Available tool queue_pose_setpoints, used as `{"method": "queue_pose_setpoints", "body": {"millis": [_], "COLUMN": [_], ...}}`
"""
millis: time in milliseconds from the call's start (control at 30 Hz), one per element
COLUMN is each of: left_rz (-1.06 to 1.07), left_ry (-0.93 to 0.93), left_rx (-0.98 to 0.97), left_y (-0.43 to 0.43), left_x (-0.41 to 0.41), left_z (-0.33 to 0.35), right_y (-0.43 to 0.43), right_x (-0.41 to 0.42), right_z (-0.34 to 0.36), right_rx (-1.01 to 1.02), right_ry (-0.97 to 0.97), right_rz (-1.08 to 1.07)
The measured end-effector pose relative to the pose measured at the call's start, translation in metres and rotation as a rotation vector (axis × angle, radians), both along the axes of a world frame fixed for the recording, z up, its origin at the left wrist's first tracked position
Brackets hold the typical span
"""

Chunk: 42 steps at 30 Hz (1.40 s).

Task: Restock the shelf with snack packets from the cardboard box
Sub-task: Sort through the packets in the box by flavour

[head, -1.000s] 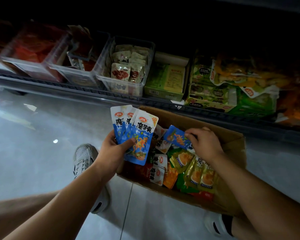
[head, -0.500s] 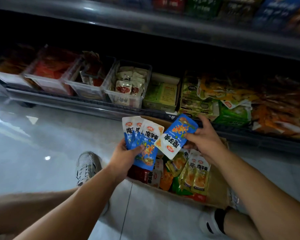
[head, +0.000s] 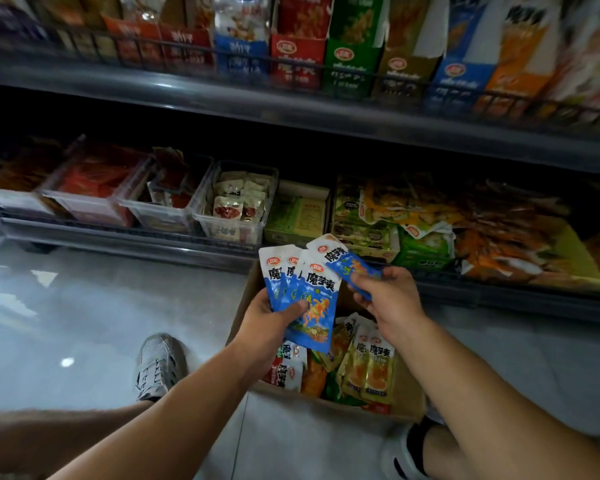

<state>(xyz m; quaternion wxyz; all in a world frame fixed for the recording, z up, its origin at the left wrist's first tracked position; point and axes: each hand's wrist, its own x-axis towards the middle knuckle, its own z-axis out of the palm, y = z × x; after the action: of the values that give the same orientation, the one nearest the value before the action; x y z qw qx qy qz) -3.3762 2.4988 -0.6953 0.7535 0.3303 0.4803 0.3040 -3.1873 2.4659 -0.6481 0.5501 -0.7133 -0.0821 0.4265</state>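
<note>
Your left grip (head: pixel 267 323): fingers and thumb curled round a fan of blue packets (head: pixel 312 306), three showing, held upright over the cardboard box (head: pixel 407 382)

Your right grip (head: pixel 388 299): pinches a single blue packet (head: pixel 347 265) by its lower end. The packet is tilted, and its white top overlaps the fan's right edge

The box stands open on the floor (head: pixel 84 306), just in front of the lower shelf (head: pixel 118 237). Inside are yellow packets (head: pixel 371 368) at right and red-and-white ones (head: pixel 288 368) at left. Your hands and the fan hide the box's far part

On the lower shelf, a clear bin (head: pixel 236 206) of brown-and-white sachets stands behind the fan, with a green carton (head: pixel 298 213) beside it and loose bags (head: pixel 465 230) further right

The upper shelf carries a row of upright cartons (head: pixel 295 46), blurred

Your grey shoe (head: pixel 160 365) is on the floor left of the box
</note>
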Motion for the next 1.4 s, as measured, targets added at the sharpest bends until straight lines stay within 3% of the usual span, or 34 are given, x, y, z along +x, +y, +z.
{"method": "queue_pose_setpoints", "body": {"millis": [267, 400, 567, 700, 900, 1033, 1267, 1400], "left_rz": [-0.047, -0.155, -0.246, -0.382, -0.451, -0.5, -0.295, -0.218], "left_ry": [-0.116, -0.158, -0.178, -0.111, -0.08, 0.032, 0.128, 0.219], "left_rx": [0.155, 0.186, 0.219, 0.299, 0.408, 0.637, 1.122, 1.251], "left_y": [0.001, -0.006, -0.01, -0.005, 0.009, 0.032, 0.088, 0.124], "left_x": [0.023, 0.034, 0.056, 0.077, 0.124, 0.143, 0.19, 0.217], "left_z": [0.041, 0.067, 0.099, 0.128, 0.166, 0.206, 0.282, 0.318], "right_y": [-0.024, -0.033, -0.038, -0.039, -0.031, -0.02, 0.041, 0.082], "right_x": [-0.001, 0.004, 0.017, 0.037, 0.063, 0.09, 0.139, 0.158], "right_z": [0.035, 0.059, 0.087, 0.105, 0.137, 0.167, 0.239, 0.278], "right_rx": [-0.191, -0.118, 0.119, 0.271, 0.408, 0.473, 0.634, 0.597], "right_ry": [-0.312, -0.248, 0.106, 0.204, -0.011, -0.107, -0.41, -0.74], "right_rz": [0.373, 0.41, 0.318, 0.376, 0.421, 0.39, 0.277, 0.292]}}
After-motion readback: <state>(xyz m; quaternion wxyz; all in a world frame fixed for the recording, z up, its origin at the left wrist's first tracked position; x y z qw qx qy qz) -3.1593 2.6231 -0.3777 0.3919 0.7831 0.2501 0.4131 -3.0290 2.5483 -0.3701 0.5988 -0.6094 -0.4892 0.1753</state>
